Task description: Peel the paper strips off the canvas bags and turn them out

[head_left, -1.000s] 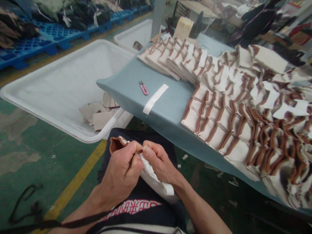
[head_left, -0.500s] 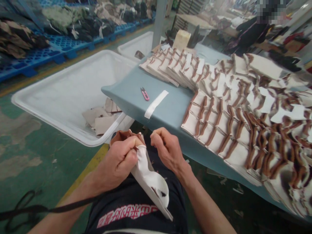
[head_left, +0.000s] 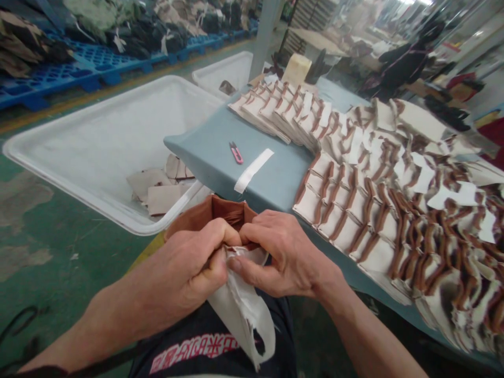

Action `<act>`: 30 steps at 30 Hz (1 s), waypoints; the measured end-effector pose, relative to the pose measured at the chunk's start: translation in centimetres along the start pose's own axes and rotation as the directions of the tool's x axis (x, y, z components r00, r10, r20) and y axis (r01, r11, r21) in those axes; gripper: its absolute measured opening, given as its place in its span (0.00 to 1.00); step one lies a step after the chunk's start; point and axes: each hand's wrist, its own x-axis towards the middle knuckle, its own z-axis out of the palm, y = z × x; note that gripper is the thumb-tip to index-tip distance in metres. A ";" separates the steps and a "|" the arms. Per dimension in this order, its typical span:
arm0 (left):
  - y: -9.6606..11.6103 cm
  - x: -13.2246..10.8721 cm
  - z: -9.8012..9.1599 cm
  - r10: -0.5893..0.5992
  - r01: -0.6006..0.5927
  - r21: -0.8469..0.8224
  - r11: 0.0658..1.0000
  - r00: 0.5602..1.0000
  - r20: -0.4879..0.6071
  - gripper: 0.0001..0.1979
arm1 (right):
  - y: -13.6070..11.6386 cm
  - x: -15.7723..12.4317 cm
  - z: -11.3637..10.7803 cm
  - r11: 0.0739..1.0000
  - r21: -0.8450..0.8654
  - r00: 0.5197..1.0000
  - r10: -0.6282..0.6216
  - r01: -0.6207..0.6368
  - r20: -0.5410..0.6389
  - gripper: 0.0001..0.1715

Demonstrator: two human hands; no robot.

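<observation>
Cloth [head_left: 234, 302], pale outside and brown within, is held above the lap [head_left: 185, 331], gripped in both hands. Half a second ago the right hand [head_left: 281, 252] hung apart from it; now its thumb and fingers pinch the edge just beside the left hand [head_left: 200, 257], which stays clenched on the same rim. Work at that edge thus seems two-handed again, and the mouth gapes wider, its brown lining [head_left: 192, 215] in plain view. Below, a white loop [head_left: 266, 315] droops. On the blue table [head_left: 283, 178] beyond, pink snips [head_left: 237, 153] lie near a white strip [head_left: 254, 170]. Stacks [head_left: 346, 205] of pale, brown-edged pieces run in rows across the right side, a yellowish block [head_left: 296, 68] behind them. Left of the table, a white bin [head_left: 118, 126] holds a few pale scraps [head_left: 163, 199] over green floor [head_left: 79, 252]; a smaller bin [head_left: 220, 68] shows behind. Blue pallets [head_left: 79, 68] bear bundles [head_left: 169, 21] at the back, and a dark-clad person [head_left: 409, 63] is blurred at far right.
</observation>
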 end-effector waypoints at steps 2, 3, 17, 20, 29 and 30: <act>0.1 -0.1 0.1 -0.001 0.001 0.013 1.000 1.000 -0.012 0.09 | -0.3 0.1 -0.2 0.998 0.040 0.997 0.051 -0.054 0.051 0.19; 0.1 -0.1 0.2 0.008 -0.008 0.021 1.000 1.000 -0.022 0.09 | -0.4 0.1 -0.3 0.994 0.073 0.994 0.078 -0.083 0.072 0.18; -2.3 -1.0 2.1 0.298 -0.258 0.251 0.933 0.944 -0.139 0.14 | -0.6 -0.6 1.3 0.697 0.564 0.890 0.419 -0.444 0.182 0.11; -2.9 -0.9 2.0 0.436 -0.402 0.230 0.886 0.892 -0.119 0.16 | -0.7 -1.0 1.9 0.474 0.716 0.840 0.446 -0.513 0.308 0.12; -3.6 -1.6 2.4 0.369 -0.335 0.196 0.922 0.913 -0.174 0.22 | -1.1 -0.4 1.9 0.483 0.723 0.831 0.506 -0.494 0.231 0.06; -3.2 -1.6 2.2 0.300 -0.273 0.157 0.949 0.935 -0.189 0.21 | -1.2 -0.6 1.6 0.597 0.651 0.857 0.487 -0.469 0.172 0.05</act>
